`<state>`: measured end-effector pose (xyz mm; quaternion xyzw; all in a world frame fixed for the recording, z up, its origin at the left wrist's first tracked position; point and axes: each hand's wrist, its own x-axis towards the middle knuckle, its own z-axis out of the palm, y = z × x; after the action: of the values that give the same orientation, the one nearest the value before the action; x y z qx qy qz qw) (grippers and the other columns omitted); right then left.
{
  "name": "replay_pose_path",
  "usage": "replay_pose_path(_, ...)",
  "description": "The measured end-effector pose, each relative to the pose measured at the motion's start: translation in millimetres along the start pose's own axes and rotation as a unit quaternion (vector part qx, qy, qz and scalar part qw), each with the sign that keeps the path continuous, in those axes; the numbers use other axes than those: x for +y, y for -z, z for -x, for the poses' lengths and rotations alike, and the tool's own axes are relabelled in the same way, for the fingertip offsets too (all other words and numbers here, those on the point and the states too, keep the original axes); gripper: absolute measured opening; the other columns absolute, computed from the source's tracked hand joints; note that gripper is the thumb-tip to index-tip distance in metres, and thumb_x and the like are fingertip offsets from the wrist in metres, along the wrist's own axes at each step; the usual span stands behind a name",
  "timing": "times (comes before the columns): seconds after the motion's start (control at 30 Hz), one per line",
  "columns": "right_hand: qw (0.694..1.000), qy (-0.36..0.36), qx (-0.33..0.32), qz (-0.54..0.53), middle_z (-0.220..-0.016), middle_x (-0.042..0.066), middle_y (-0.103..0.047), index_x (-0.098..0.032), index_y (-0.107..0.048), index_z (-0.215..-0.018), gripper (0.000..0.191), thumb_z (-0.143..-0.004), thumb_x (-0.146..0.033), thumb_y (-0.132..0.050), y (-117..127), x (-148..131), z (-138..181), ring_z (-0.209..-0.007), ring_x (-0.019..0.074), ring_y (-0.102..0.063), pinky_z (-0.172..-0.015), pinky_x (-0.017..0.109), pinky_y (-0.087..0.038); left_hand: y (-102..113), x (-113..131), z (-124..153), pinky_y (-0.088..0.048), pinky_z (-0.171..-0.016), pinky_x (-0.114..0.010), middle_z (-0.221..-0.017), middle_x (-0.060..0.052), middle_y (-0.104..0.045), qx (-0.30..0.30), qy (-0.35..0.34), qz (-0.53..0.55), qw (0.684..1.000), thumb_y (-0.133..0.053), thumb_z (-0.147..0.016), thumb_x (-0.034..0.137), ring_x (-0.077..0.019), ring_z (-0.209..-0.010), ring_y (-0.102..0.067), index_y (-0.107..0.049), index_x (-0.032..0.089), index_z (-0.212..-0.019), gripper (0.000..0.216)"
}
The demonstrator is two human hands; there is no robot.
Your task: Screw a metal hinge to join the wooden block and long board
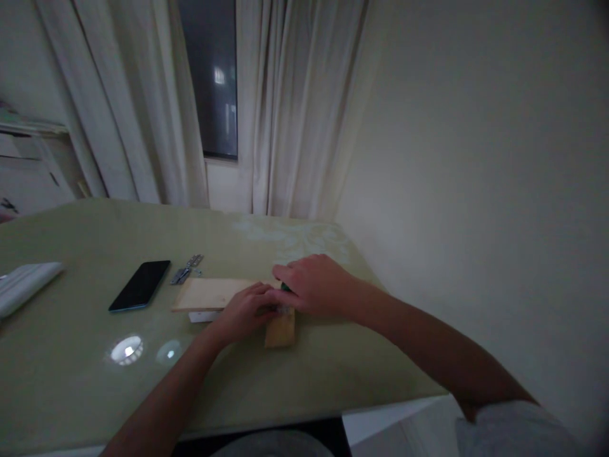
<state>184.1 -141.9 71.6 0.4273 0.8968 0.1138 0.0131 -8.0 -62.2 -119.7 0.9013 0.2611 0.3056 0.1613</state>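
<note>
Two flat wooden pieces lie on the green table [333,374]: a long board [207,294] and a smaller block [280,330] at its right end. My left hand [245,312] rests curled on the board's right end, fingers closed against the wood. My right hand [316,285] lies over the joint between the pieces, fingers pressed around a small dark green thing [285,287] that is mostly hidden. The two hands touch at the fingertips.
A black phone [140,285] lies left of the board. Small metal hinges [186,269] sit beside it. A white object [23,285] rests at the table's left edge. Curtains and a dark window stand behind; a bare wall is on the right.
</note>
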Motion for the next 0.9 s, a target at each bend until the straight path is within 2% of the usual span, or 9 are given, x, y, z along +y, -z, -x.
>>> replay_pose_path(0.1,0.998,0.011,-0.028,0.063,-0.083,0.01,-0.076,-0.019,-0.072,-0.109,0.046,-0.112,-0.051,-0.038,3,-1,-7,-0.074,0.0245,-0.07,-0.064,0.032,-0.04,0,-1,0,-0.054,-0.093,-0.034,-0.108,-0.004,-0.078,0.001,-0.003,-0.002,1.0,-0.076,-0.092,0.026,-0.0241,-0.106,-0.069,-0.081,0.027,-0.102,0.011)
replay_pose_path(0.23,0.968,0.24,-0.049,0.057,-0.113,0.01,-0.075,-0.022,-0.066,-0.127,0.028,-0.112,-0.03,-0.044,14,-1,-7,-0.099,0.0215,-0.069,-0.076,0.031,-0.044,0,-2,-1,-0.056,-0.092,-0.035,-0.11,-0.006,-0.079,0.031,0.008,0.013,0.999,-0.076,-0.089,0.024,-0.0252,-0.106,-0.07,-0.081,0.025,-0.105,0.017)
replay_pose_path(0.3,0.96,0.264,-0.067,0.062,-0.121,0.011,-0.073,-0.022,-0.065,-0.128,0.026,-0.111,-0.025,-0.046,19,0,-6,-0.103,0.0216,-0.068,-0.076,0.031,-0.044,1,-1,-2,-0.056,-0.093,-0.035,-0.11,-0.006,-0.079,0.031,0.009,0.015,0.999,-0.075,-0.09,0.025,-0.0254,-0.107,-0.07,-0.081,0.025,-0.106,0.017)
replay_pose_path(0.4,0.979,0.16,-0.104,0.068,-0.108,0.011,-0.077,-0.021,-0.067,-0.126,0.031,-0.109,-0.041,-0.051,21,3,-4,-0.087,0.0238,-0.071,-0.066,0.032,-0.042,3,1,-3,-0.054,-0.094,-0.035,-0.108,-0.005,-0.08,0.005,-0.005,0.017,1.0,-0.074,-0.093,0.028,-0.0248,-0.108,-0.07,-0.082,0.028,-0.106,0.015)
replay_pose_path(0.5,0.991,0.015,-0.119,0.053,-0.094,0.013,-0.079,-0.019,-0.075,-0.109,0.051,-0.107,-0.06,-0.046,18,5,-6,-0.082,0.0265,-0.073,-0.066,0.033,-0.042,4,2,-4,-0.053,-0.096,-0.035,-0.112,-0.005,-0.079,0.011,-0.029,0.025,0.999,-0.074,-0.094,0.03,-0.024,-0.108,-0.07,-0.081,0.029,-0.111,0.018)
replay_pose_path(0.63,0.987,-0.043,-0.148,0.032,-0.097,0.015,-0.081,-0.018,-0.079,-0.101,0.051,-0.109,-0.052,-0.043,13,7,-7,-0.086,0.026,-0.075,-0.067,0.032,-0.042,5,3,-5,-0.051,-0.097,-0.037,-0.111,-0.007,-0.08,0.016,-0.046,0.014,0.999,-0.081,-0.089,0.031,-0.0249,-0.106,-0.071,-0.082,0.027,-0.11,0.022)
replay_pose_path(0.7,0.987,-0.002,-0.153,0.054,-0.094,0.013,-0.08,-0.018,-0.078,-0.103,0.045,-0.108,-0.05,-0.047,14,9,-7,-0.082,0.0249,-0.074,-0.065,0.031,-0.041,6,3,-6,-0.051,-0.096,-0.038,-0.111,-0.007,-0.08,0.006,-0.042,0.003,0.999,-0.083,-0.087,0.03,-0.0259,-0.106,-0.071,-0.081,0.027,-0.111,0.024)
replay_pose_path(0.83,0.952,0.245,-0.138,0.122,-0.1,0.008,-0.078,-0.021,-0.073,-0.113,0.022,-0.107,-0.025,-0.052,19,9,-4,-0.084,0.0209,-0.071,-0.072,0.032,-0.043,9,4,-7,-0.049,-0.094,-0.038,-0.111,-0.006,-0.08,-0.01,-0.036,-0.013,0.999,-0.082,-0.088,0.027,-0.0262,-0.106,-0.07,-0.082,0.027,-0.108,0.02)
replay_pose_path(0.9,0.939,0.288,-0.139,0.13,-0.103,0.008,-0.078,-0.022,-0.072,-0.117,0.023,-0.106,-0.018,-0.052,22,8,-3,-0.086,0.0199,-0.071,-0.073,0.032,-0.043,9,5,-7,-0.049,-0.094,-0.037,-0.11,-0.006,-0.079,-0.011,-0.034,-0.013,0.999,-0.081,-0.089,0.027,-0.0259,-0.106,-0.07,-0.082,0.027,-0.106,0.018)
